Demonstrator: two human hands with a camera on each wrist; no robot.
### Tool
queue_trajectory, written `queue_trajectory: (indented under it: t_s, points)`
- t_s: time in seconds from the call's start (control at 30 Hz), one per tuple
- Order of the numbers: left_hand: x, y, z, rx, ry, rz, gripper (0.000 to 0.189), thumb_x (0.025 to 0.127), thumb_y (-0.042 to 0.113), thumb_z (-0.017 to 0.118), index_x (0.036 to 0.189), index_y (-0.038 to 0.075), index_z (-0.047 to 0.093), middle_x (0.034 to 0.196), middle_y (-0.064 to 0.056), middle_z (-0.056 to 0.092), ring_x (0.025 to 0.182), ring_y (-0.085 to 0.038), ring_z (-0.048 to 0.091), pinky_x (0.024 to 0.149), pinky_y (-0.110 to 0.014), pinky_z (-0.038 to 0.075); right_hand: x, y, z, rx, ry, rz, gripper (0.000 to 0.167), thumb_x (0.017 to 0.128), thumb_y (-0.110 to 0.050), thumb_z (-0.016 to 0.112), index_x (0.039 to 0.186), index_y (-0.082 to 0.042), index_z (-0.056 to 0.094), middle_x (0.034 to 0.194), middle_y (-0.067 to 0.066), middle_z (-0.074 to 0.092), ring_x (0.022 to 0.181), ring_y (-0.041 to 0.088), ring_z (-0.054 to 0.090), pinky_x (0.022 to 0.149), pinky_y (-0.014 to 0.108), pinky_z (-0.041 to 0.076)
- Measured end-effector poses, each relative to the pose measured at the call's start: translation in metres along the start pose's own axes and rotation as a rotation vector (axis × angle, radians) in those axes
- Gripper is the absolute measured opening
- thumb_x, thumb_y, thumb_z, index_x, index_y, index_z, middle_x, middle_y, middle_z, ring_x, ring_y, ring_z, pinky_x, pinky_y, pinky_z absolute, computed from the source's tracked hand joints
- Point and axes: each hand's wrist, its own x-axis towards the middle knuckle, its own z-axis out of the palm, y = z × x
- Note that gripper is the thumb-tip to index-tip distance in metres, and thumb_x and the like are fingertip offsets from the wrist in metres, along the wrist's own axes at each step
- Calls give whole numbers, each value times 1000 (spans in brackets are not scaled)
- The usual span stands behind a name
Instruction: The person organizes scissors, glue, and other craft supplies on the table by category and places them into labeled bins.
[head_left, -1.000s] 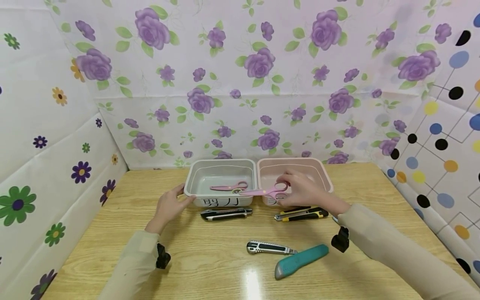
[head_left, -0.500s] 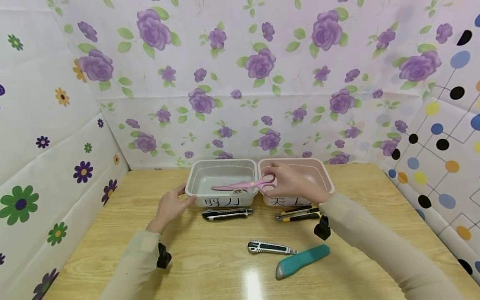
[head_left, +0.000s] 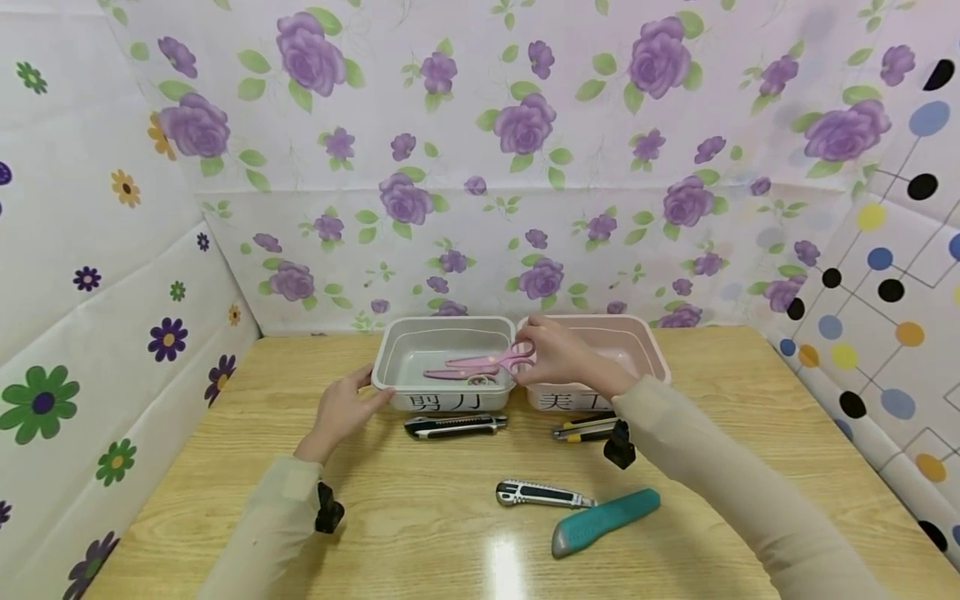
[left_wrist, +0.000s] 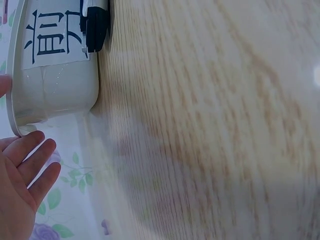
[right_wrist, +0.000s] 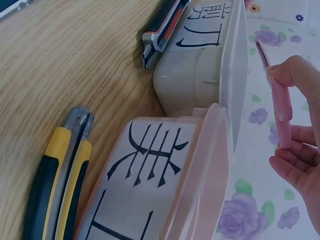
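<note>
My right hand pinches the finger loops of pink scissors, the blades pointing left over the grey bin. In the right wrist view the scissors appear edge-on between thumb and fingertips. A second pair of pink scissors lies inside that bin, with a small pale green ring-like thing beside it. My left hand rests at the bin's left front corner, thumb on the rim. Its other fingers reach along the end wall, nearly straight.
A pink bin adjoins the grey one on the right. In front lie a black-and-white utility knife and yellow-and-black utility knives, partly hidden by the right wrist. Nearer are a silver-and-black utility knife and a teal one.
My right hand has moved left with the pink scissors, from before the pink bin to over the right side of the grey bin. The left hand has stayed at the corner.
</note>
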Motion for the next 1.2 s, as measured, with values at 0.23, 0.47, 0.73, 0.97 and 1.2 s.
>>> queue_trajectory:
  t_s: [0.23,0.47,0.73,0.97,1.2]
  points:
    - [0,0,1,3,6,14,63,82,38,64,127,-2,49,112,-19,61,101,-37,59,80,-51,46,6,-2,6,0,-18,-3,43,63,-31,74,93,-1,67,88,10,54,73,15,48,65,27,44]
    - [0,-1,2,7,13,21,63,82,38,65,127,-3,49,112,-19,61,97,-37,60,71,-46,48,14,-10,10,-12,-17,-46,43,63,-31,72,94,-1,68,88,10,55,74,15,51,65,27,45]
    - [0,1,0,8,13,12,65,82,38,64,128,-5,47,113,-20,61,100,-37,59,75,-48,47,20,-14,14,3,-30,-55,46,64,-33,74,95,1,68,87,11,53,72,15,49,64,26,44]
    - [-1,2,-2,8,9,11,64,82,37,64,127,-5,48,112,-19,61,98,-37,60,71,-45,47,25,-16,21,6,-19,-66,45,63,-31,74,94,1,68,82,8,48,71,14,43,62,24,40]
    - [-1,1,-1,6,6,7,64,83,38,64,128,-4,47,113,-19,61,98,-36,60,69,-43,46,30,-18,29,-7,-17,-85,46,62,-32,73,94,0,68,82,8,50,72,14,43,62,24,40]
